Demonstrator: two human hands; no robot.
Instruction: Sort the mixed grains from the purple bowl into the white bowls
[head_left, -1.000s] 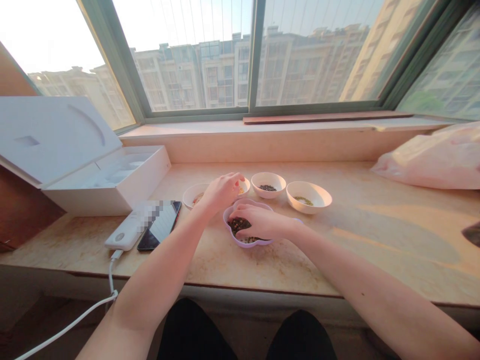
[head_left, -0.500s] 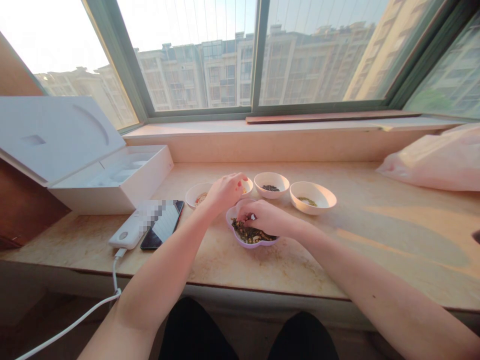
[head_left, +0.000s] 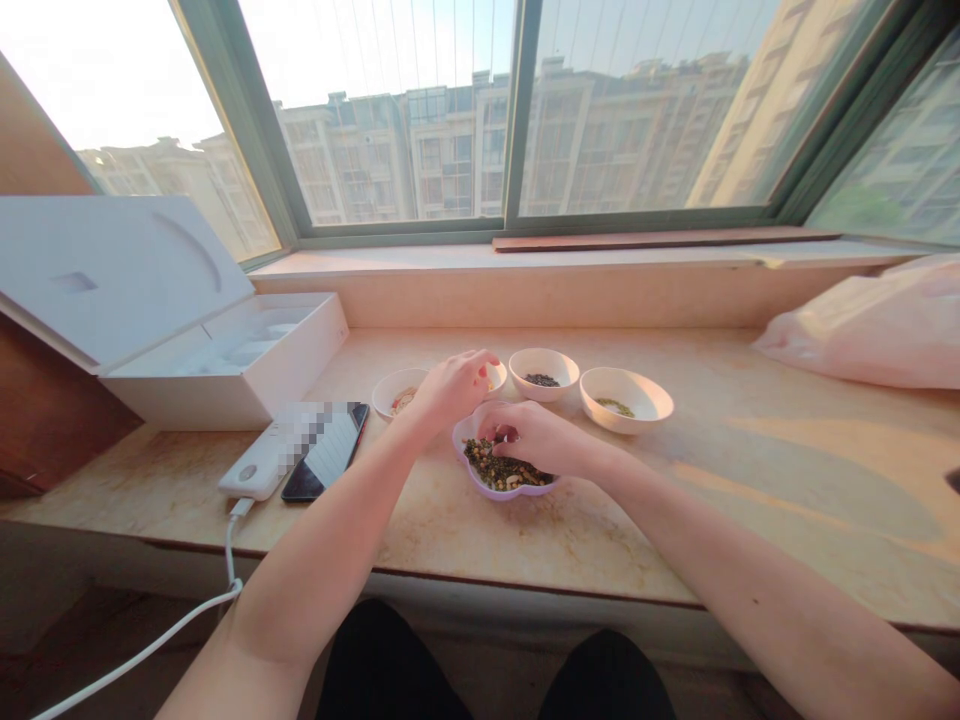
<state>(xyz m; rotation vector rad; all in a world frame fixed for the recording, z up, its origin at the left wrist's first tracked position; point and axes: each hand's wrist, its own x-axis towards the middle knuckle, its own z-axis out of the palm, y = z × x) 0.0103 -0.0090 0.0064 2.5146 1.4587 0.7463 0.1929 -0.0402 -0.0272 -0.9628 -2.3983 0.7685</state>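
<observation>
My right hand [head_left: 534, 436] reaches into a purple scalloped bowl [head_left: 517, 492] of mixed dark green, brown and pale seeds or beans. Its thumb and fingertips are pinched together among them; what lies between them is too small to name. Over the near side of a white bowl with yellowish bits [head_left: 497, 377] is my left hand [head_left: 454, 388]. Its fingers are curled and closed, and any small piece in them cannot be made out. Left of that hand sits a white bowl with light and reddish pieces [head_left: 386, 390], partly covered by the hand.
A white bowl of black seeds [head_left: 544, 388] and another with greenish grains [head_left: 626, 418] stand behind and right of the purple bowl. Leftward lie a phone [head_left: 326, 455], a white power bank [head_left: 255, 468] with a cable, and an open white box [head_left: 292, 350]. A plastic bag [head_left: 862, 320] rests far right.
My right fingertips have shifted slightly within the purple bowl. My left hand stays nearly in place over the bowl of yellowish bits. The whole view has moved down a little.
</observation>
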